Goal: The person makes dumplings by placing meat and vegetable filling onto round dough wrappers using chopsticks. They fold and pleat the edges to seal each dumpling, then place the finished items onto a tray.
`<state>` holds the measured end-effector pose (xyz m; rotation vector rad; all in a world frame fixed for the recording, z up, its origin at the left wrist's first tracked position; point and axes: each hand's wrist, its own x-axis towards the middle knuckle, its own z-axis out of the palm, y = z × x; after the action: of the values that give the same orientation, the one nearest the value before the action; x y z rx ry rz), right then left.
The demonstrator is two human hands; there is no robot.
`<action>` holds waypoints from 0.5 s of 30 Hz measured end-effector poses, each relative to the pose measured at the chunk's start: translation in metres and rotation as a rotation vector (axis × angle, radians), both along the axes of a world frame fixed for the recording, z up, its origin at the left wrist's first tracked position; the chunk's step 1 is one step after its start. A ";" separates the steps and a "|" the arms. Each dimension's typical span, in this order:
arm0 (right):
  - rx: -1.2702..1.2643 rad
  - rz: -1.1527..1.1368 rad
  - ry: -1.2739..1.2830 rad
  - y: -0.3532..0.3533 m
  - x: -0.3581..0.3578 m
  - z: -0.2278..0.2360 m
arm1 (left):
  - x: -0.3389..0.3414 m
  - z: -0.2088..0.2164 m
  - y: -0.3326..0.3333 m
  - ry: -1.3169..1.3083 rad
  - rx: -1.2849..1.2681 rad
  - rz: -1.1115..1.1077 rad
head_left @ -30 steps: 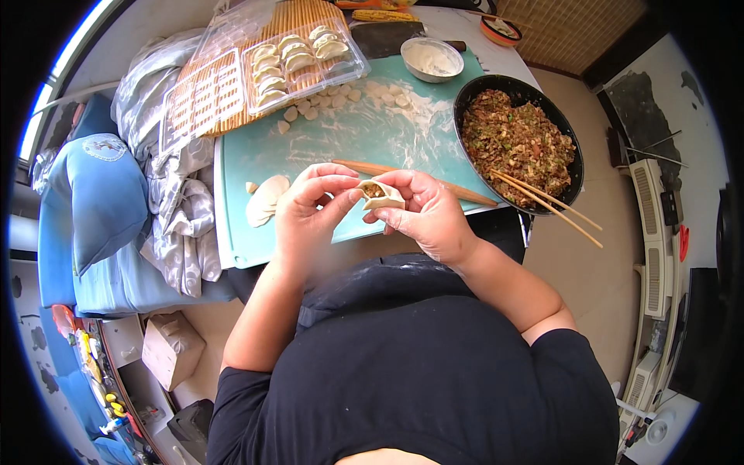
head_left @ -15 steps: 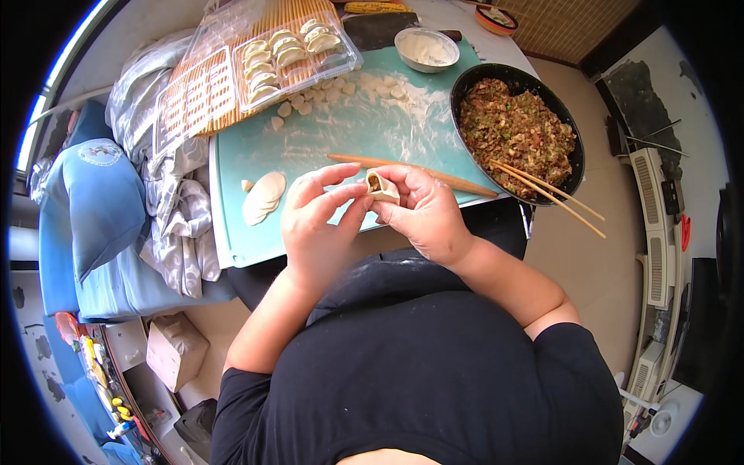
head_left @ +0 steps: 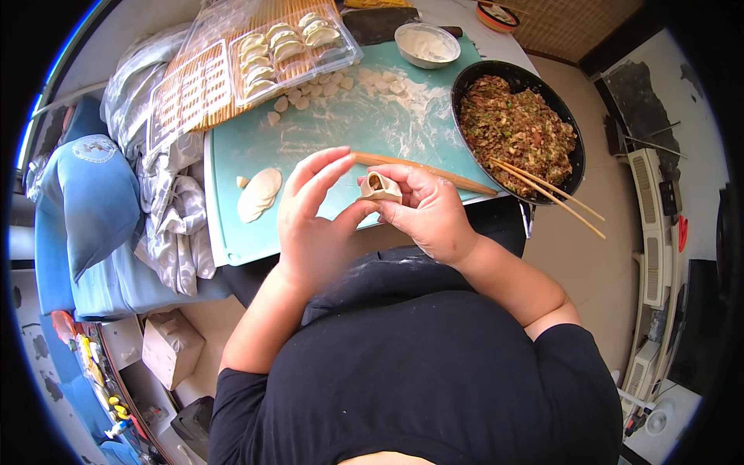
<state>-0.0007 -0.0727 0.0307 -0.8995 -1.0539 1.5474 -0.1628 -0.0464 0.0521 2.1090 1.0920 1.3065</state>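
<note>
A partly folded dumpling [head_left: 380,186] is pinched between the thumb and fingers of my right hand [head_left: 430,213]. Its wrapper gapes at the top and brown filling shows inside. My left hand [head_left: 314,213] is open, its fingers raised and spread, and its thumb tip reaches the dumpling's lower left side. A tapered rolling pin [head_left: 434,172] lies just beyond both hands on the turquoise board [head_left: 325,132]. Left of my left hand, a small stack of round wrappers [head_left: 260,194] rests on the board, with one small dough piece [head_left: 242,181] beside it.
At the right, a black pan [head_left: 457,128] holds meat filling [head_left: 515,128], with chopsticks [head_left: 546,186] laid across it. A bowl of flour [head_left: 426,46] stands at the far edge. Dough pieces [head_left: 310,91] lie near the clear plastic tray [head_left: 353,54] holding several dumplings [head_left: 288,48].
My left fingers have lifted away from the dumpling and spread apart, leaving the thumb near it. My right hand keeps its pinch on the dumpling.
</note>
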 end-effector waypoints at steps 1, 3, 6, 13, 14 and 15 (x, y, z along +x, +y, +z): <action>0.000 0.007 0.011 0.001 0.000 0.000 | 0.001 0.003 0.001 -0.036 -0.073 -0.022; -0.005 0.018 0.035 0.001 -0.001 -0.002 | -0.002 0.003 0.003 -0.039 -0.132 -0.104; 0.009 0.051 0.017 0.003 -0.001 0.001 | -0.006 0.000 0.005 -0.025 -0.098 -0.164; -0.075 0.093 0.067 -0.003 -0.001 0.011 | -0.009 -0.011 0.004 0.042 0.107 -0.119; -0.094 0.095 0.085 -0.004 -0.002 0.012 | -0.009 -0.011 0.005 0.063 0.144 -0.114; -0.087 0.098 0.081 -0.004 -0.002 0.012 | -0.010 -0.011 0.005 0.085 0.182 -0.108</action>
<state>-0.0024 -0.0766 0.0423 -0.8471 -0.9913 1.7084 -0.1723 -0.0412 0.0412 2.3406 0.9077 1.3186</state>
